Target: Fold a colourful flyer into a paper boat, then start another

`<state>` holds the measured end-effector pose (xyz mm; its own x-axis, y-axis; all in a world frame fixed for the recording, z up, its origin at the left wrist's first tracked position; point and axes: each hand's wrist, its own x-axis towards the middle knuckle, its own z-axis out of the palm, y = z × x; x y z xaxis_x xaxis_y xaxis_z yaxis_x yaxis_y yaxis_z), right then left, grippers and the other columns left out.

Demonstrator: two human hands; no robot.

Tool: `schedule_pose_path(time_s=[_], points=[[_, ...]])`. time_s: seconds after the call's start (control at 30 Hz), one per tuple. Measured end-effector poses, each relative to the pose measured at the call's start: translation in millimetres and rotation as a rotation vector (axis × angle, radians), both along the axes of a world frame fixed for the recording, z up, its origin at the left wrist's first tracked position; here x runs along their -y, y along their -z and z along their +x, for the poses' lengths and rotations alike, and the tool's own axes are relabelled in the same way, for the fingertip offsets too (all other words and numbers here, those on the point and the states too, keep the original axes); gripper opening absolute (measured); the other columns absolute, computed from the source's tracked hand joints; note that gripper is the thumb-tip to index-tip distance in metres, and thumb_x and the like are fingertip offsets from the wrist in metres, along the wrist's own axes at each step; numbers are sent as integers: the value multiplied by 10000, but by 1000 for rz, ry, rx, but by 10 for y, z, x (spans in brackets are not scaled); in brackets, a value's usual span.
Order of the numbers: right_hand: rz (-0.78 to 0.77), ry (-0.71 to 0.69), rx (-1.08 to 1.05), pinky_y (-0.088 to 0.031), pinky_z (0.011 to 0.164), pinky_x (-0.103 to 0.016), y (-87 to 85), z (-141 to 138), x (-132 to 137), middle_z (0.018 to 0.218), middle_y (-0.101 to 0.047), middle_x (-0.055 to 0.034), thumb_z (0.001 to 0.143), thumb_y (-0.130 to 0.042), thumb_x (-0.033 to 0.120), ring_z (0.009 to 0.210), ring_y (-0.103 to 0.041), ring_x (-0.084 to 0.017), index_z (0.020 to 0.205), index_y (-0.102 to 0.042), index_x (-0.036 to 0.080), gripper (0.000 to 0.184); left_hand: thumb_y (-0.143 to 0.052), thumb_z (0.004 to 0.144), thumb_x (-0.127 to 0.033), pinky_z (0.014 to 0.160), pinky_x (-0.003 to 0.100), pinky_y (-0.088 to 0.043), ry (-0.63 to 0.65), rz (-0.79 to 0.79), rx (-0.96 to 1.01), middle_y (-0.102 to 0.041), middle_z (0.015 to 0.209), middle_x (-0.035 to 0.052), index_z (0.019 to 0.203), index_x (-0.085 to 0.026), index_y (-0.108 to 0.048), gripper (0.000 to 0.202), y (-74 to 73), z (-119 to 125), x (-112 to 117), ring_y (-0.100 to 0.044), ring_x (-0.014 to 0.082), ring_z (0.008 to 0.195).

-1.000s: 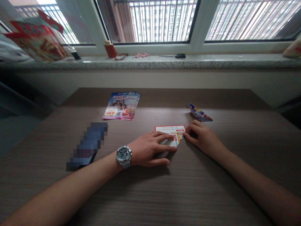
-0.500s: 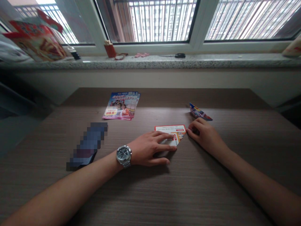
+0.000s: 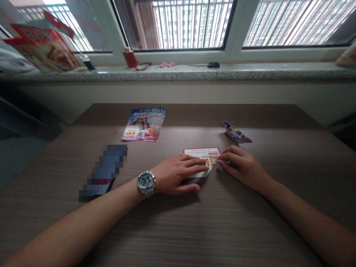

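Note:
A white flyer with a red border (image 3: pixel 202 151) lies on the table, its lower right corner slanted by a fold. My left hand (image 3: pixel 178 173), a metal watch on its wrist, rests flat across the flyer with fingers spread, hiding much of it. At the slanted right edge, my right hand (image 3: pixel 237 163) has its thumb and fingertips pressed together on the paper. Behind that hand stands a small folded paper piece (image 3: pixel 236 133) in blue, red and yellow print, apart from both hands.
Several colourful flyers (image 3: pixel 143 125) are stacked at the back left of the table. A phone (image 3: pixel 103 172), blurred by pixels, lies near my left forearm. Along the stone windowsill (image 3: pixel 183 74) are a red container (image 3: pixel 129 58), scissors (image 3: pixel 213 65) and a red food bag (image 3: pixel 52 48).
My right hand has moved slightly down and left, from the flyer's right corner along its slanted edge. My left hand stays in place on the flyer.

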<state>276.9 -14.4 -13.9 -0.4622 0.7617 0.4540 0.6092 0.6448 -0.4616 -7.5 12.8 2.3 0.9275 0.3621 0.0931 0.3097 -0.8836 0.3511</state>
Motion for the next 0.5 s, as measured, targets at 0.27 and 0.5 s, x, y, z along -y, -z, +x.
schedule_pose_path(time_s=[0.27,0.5], points=[[-65,-293,117,-515,733,-310,-5,-42,116,973,-659,-79,972,-584,220,873,-617,-184,1194,-705,242,254,-514,991,-504,1161,467,-377,-16,12,-10,-396,1581,72,1527,-231,-378,617,22,6,-1,-451,294,1387],[-63,-367,191,-499,793,-347,-29,-100,107,979,-662,-97,981,-567,224,919,-605,-208,1211,-708,230,269,-536,985,-488,1151,470,-394,-17,32,10,-419,1565,89,1518,-227,-393,611,42,12,3,-465,287,1378]])
